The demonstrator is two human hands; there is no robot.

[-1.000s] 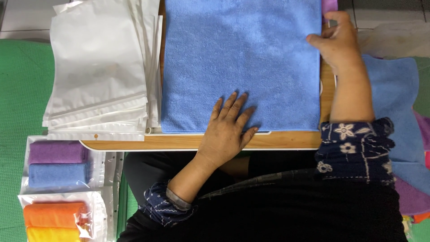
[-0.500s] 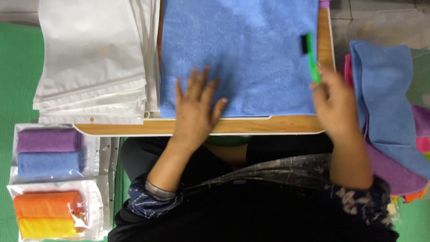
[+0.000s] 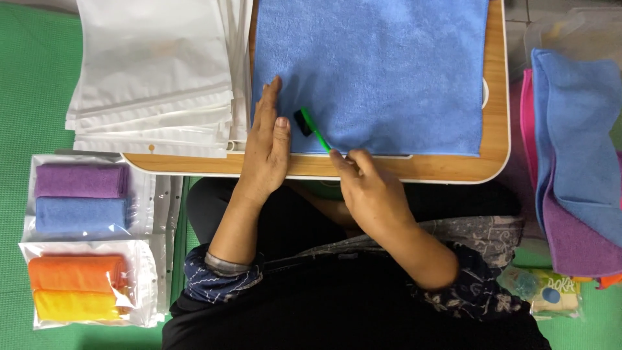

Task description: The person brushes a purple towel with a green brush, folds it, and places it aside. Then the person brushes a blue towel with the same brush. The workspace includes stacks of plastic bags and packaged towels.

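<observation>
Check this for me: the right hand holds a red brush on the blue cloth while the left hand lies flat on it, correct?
Not quite. The head view shows the brush is green with a dark head, not red. The right hand holds it on the blue cloth, and the left hand lies flat on it.

The blue cloth [image 3: 382, 71] covers most of the small table [image 3: 495, 149], its upper and right stretches lying open; the left hand [image 3: 267, 146] presses its near-left corner, and the right hand [image 3: 369, 191] holds a green brush [image 3: 310, 126] just beside; white bags [image 3: 155, 71] crowd the left edge; folded cloths [image 3: 576, 155] are stacked beyond the right edge; packed cloths [image 3: 81, 243] sit lower left.
</observation>
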